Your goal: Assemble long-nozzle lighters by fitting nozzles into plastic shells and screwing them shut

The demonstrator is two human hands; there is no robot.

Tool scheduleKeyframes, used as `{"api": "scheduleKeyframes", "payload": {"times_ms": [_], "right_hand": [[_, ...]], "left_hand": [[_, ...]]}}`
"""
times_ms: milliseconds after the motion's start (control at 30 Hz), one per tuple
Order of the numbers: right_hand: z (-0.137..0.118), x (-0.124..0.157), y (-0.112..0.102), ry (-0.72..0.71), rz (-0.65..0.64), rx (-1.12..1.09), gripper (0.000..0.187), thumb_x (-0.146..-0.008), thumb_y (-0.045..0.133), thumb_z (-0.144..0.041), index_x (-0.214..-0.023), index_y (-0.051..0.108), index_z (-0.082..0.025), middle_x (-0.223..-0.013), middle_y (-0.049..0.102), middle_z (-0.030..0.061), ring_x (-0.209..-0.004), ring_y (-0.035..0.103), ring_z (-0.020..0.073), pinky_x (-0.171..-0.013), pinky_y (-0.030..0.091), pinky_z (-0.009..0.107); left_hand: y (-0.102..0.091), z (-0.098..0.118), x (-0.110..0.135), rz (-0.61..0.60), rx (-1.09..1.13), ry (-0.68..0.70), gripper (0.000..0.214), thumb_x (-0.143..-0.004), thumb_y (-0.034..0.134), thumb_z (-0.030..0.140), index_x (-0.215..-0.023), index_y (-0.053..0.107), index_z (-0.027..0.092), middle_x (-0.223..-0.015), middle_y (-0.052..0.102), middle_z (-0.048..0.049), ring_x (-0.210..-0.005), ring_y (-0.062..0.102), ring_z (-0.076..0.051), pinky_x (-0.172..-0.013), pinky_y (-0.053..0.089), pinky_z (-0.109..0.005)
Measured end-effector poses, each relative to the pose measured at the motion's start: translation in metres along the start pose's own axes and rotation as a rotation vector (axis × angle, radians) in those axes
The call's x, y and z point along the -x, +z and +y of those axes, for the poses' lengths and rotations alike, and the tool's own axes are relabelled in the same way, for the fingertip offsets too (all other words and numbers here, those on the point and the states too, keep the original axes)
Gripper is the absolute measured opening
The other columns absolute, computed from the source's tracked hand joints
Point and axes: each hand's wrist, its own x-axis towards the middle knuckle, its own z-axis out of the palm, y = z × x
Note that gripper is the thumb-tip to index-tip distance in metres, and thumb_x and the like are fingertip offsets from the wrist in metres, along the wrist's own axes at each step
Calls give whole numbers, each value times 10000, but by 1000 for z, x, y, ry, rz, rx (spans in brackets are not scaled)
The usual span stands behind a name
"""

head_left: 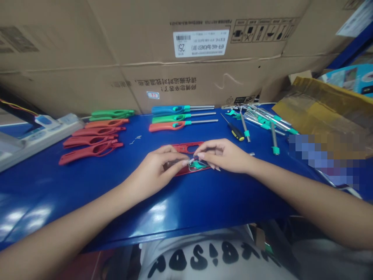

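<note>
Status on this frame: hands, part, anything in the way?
Left hand and right hand pinch small pale part over red lighter shell. Teal trigger inside it. Screwdriver, spare shells lie apart.

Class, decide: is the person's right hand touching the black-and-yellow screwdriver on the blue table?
Apart. The head view shows blue table between the right hand and the screwdriver.

Bare blue table (204, 202) in front — red shells (90, 149) left, lighters (180, 117) behind, tubes (264, 120) right
</note>
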Motion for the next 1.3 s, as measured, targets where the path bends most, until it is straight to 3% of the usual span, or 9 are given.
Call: {"api": "scheduleKeyframes", "payload": {"times_ms": [200,400,633,833,1033,1300], "right_hand": [[-6,1,-1,36,15,19,304,-877,681,-390,-1025,684,-125,-564,560,-54,-451,486,62,-438,409,191],[-5,1,-1,37,21,8,286,-877,678,-375,-1025,680,-131,-597,576,-42,-470,483,63,-438,405,194],[-6,1,-1,53,19,21,276,-876,668,-363,-1021,678,-128,-576,562,-52,-463,474,64,-444,392,198],[-7,1,-1,54,23,37,262,-872,674,-351,-1012,687,-130,-587,569,-49,-453,474,62,-444,383,204],[-5,1,-2,44,17,36,253,-885,656,-339,-1024,688,-131,-583,565,-46,-454,476,62,-447,385,200],[-7,1,-2,45,15,24,242,-877,661,-324,-1017,694,-129,-572,562,-52,-451,473,64,-447,391,204]], "left_hand": [[-10,2,0,-118,-79,-106,275,-955,593,453,-954,713,206,-905,734,-22,-694,609,-153,-642,463,-271],[-5,2,0,-115,-239,7,232,-972,576,349,-845,676,182,-836,691,-42,-823,607,-205,-749,467,-321],[-11,5,3,-191,-238,70,169,-956,624,348,-995,733,224,-981,729,-41,-958,645,-212,-838,496,-324],[-14,7,5,-194,-230,30,151,-957,618,285,-1006,742,214,-965,746,-41,-893,668,-199,-799,512,-316],[-17,9,4,-203,-242,134,260,-1010,537,299,-978,775,199,-945,771,-55,-879,683,-206,-828,512,-331],[-16,9,5,-223,-356,143,304,-1027,477,273,-984,763,180,-915,742,-72,-886,655,-225,-822,504,-355]]}}
